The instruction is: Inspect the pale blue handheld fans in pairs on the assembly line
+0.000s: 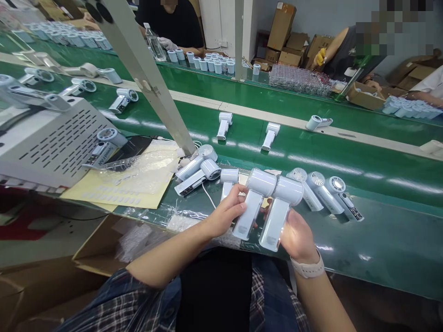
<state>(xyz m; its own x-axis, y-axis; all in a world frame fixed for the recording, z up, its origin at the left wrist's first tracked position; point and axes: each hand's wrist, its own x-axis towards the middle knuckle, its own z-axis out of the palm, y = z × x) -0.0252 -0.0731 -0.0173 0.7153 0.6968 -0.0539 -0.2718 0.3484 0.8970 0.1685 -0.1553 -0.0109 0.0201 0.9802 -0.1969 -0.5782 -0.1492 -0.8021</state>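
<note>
Two pale blue handheld fans are held up side by side over the bench edge, their heads touching. My left hand (230, 210) is closed on the handle of the left fan (249, 212). My right hand (298, 235), with a white watch band at the wrist, grips the right fan (276, 221) by its handle; some of its fingers are hidden behind. Just beyond, another fan (229, 177) lies near my left hand. To the right, several fans (323, 193) lie in a slanting row. A pair of fans (197, 173) rests at the left.
A grey vented metal box (65, 143) stands at the left beside a yellow sheet (145, 184) with plastic film on it. A slanted metal post (148, 87) rises from the bench. Fans lie on the green conveyor belt (249, 124). Across it, people work near blue parts (218, 64).
</note>
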